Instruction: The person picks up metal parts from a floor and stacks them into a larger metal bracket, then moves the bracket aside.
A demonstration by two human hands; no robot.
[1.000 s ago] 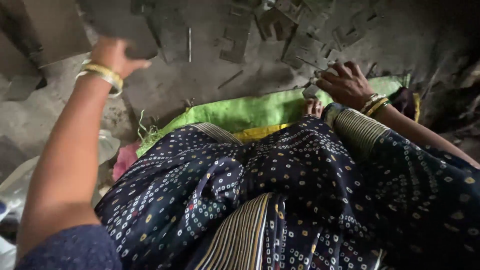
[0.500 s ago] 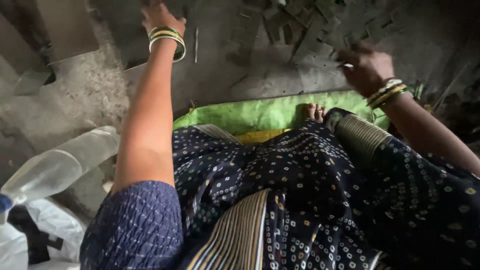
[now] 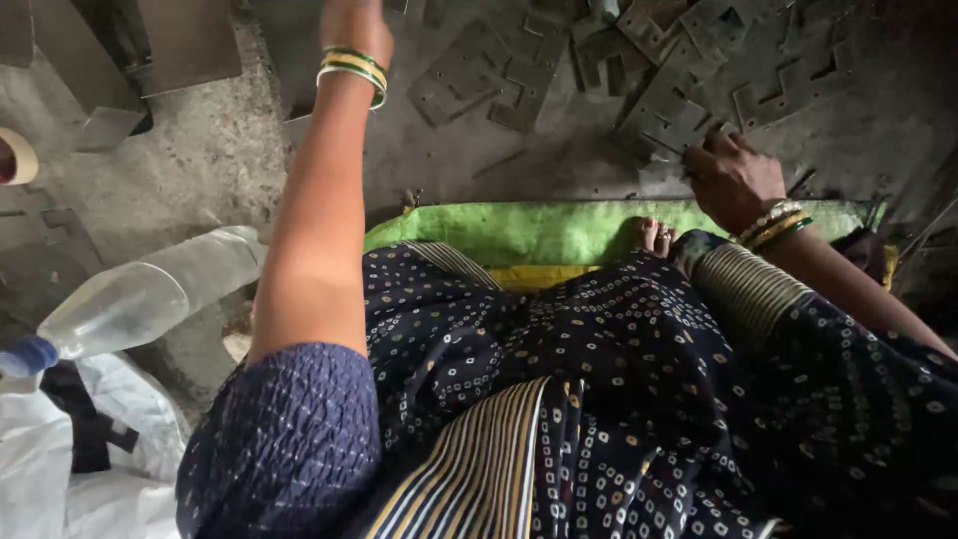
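Observation:
My left hand [image 3: 355, 24] reaches far forward over the grey floor. Its fingers are cut off by the top edge, so what it holds is hidden. Green and gold bangles [image 3: 351, 72] ring that wrist. My right hand [image 3: 729, 176] rests at the right on a heap of flat grey cut-out plates [image 3: 699, 70], its fingers curled around the edge of one plate [image 3: 667, 150]. Bangles sit on that wrist too. My lap, in dark blue dotted cloth [image 3: 599, 379], fills the lower frame.
A green mat [image 3: 519, 230] lies under my legs, with toes showing at its edge. A clear plastic bottle [image 3: 150, 294] with a blue cap lies at the left beside white plastic bags [image 3: 60, 469]. Larger flat sheets [image 3: 190, 40] lean at the top left.
My left arm has swung rightward and stretched further forward, to the top of the frame. My right hand has stayed on the pile of plates. The view has shifted, revealing the bottle.

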